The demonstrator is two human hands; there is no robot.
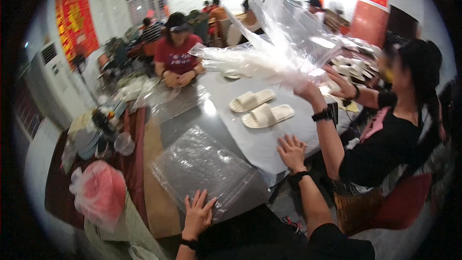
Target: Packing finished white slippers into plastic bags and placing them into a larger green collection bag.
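Note:
My left hand (198, 215) lies with fingers spread on the near edge of a clear plastic bag (202, 166), which is flat on the grey tabletop. My right hand (292, 153) rests with its fingers apart on the white sheet (240, 139) covering the table's right part, and nothing is in it. Beyond that hand lies a pair of cream slippers, the nearer slipper (267, 116) and the farther slipper (251, 100) side by side, toes pointing left.
At the right, a seated co-worker in black (385, 144) lifts a bundle of clear plastic bags (284, 48) over the table. Across sits a person in red (179, 55). A red bundle in plastic (100, 190) stands at the left; more slippers (353, 67) are piled at the far right.

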